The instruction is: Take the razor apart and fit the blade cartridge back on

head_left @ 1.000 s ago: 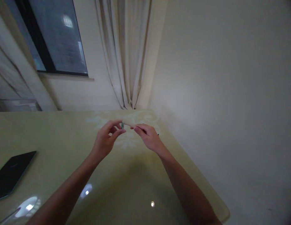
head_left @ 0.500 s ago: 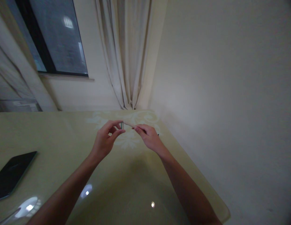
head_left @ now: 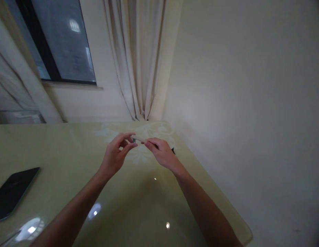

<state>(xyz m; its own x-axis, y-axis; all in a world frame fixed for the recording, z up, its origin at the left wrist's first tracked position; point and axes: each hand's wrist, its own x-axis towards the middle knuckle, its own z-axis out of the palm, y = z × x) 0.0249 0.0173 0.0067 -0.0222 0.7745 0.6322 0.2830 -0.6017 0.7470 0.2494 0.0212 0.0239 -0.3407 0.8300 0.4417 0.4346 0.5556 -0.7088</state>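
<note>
My left hand (head_left: pixel 117 152) is raised over the far part of the table, its thumb and fingers closed on a small greenish object (head_left: pixel 134 140) held upright between the tips. From the right, my right hand (head_left: pixel 161 151) pinches a thin pale stick (head_left: pixel 139 139). The stick points left, and its far end lies over the upper part of the small object. Whether the two touch is too small to tell.
The glossy yellow-green table (head_left: pixel 118 202) ends at a wall on the right. A black flat device (head_left: pixel 15 192) lies at the left. A small black item (head_left: pixel 173 150) sits beyond my right wrist. Curtains (head_left: pixel 141 61) hang behind.
My right hand has shifted slightly left with the stick, whose tip now overlaps the small object. More of the black item shows beside my right wrist. My left hand has hardly moved.
</note>
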